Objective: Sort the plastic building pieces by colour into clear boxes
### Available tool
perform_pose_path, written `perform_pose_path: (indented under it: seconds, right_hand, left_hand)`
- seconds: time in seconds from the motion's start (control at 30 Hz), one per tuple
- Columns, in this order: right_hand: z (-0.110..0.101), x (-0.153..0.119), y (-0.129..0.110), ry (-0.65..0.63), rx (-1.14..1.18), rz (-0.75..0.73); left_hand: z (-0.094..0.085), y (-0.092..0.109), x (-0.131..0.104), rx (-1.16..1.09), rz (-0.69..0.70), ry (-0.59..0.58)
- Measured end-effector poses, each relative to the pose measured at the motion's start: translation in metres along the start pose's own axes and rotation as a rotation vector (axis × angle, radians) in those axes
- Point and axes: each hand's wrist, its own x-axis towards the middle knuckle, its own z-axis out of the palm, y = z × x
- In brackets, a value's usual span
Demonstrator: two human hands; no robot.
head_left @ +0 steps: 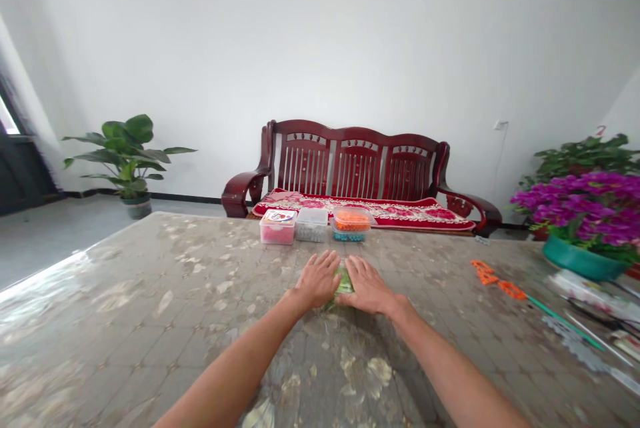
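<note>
A small green thing [345, 280] lies on the table between my two hands, mostly covered by them; it looks shiny, but its kind cannot be made out. My left hand [319, 279] rests at its left side with the fingers stretched forward. On the opposite side is my right hand [367, 283], palm down, fingers extended and thumb pointing inward near the green thing. Just beyond my fingertips stand a clear box with pink contents [278, 231], a box with grey contents [311, 228], and an orange-filled box [351, 219] stacked on a blue-filled box [349, 235].
Orange pieces [484, 273], a green rod [563, 320] and grey toothed pieces [575, 345] lie on the patterned table [165, 321] at right. Purple flowers [590, 208] stand in a teal pot [580, 260]. Behind the table is a wooden bench [357, 161].
</note>
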Motion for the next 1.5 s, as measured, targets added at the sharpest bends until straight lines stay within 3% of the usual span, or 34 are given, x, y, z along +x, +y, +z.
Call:
perform_pose_path:
  seconds: [0.13,0.33,0.47,0.57,0.67,0.8,0.9,0.97,1.07,1.13,1.27,1.5]
  right_hand:
    - [-0.007,0.003,0.012,-0.083,0.131,-0.022]
    - [-0.008,0.0,0.026,-0.015,0.252,-0.049]
    - [-0.003,-0.004,0.024,0.01,0.199,-0.07]
    - [0.0,-0.011,0.034,0.082,0.114,0.042]
    - [0.0,-0.019,0.066,0.204,-0.004,0.268]
    - [-0.003,-0.025,0.129,0.38,-0.086,0.571]
    - [-0.008,-0.028,0.166,0.471,-0.051,0.65]
    - [-0.009,-0.032,0.177,0.604,0.003,0.647]
    - [-0.003,-0.043,0.171,0.881,0.025,0.552]
    - [0.003,-0.05,0.159,0.943,-0.035,0.455]
    - [0.008,-0.055,0.143,0.835,-0.165,0.408]
    - [0.003,-0.045,0.157,0.77,-0.184,0.46]
  left_hand:
    - [0.001,-0.015,-0.001,-0.22,-0.062,0.093]
    - [0.012,-0.038,-0.018,-0.517,-0.314,0.348]
    - [0.021,-0.047,-0.026,-0.646,-0.413,0.406]
    - [0.023,-0.052,-0.027,-0.675,-0.445,0.404]
    - [0.022,-0.053,-0.025,-0.656,-0.445,0.38]
    - [0.019,-0.05,-0.024,-0.63,-0.394,0.337]
    - [0.02,-0.05,-0.023,-0.615,-0.375,0.33]
    - [0.022,-0.053,-0.022,-0.602,-0.373,0.347]
    - [0.023,-0.056,-0.021,-0.616,-0.39,0.35]
    - [0.021,-0.057,-0.02,-0.625,-0.402,0.342]
    - [0.016,-0.056,-0.021,-0.614,-0.414,0.334]
    - [0.015,-0.057,-0.021,-0.589,-0.359,0.354]
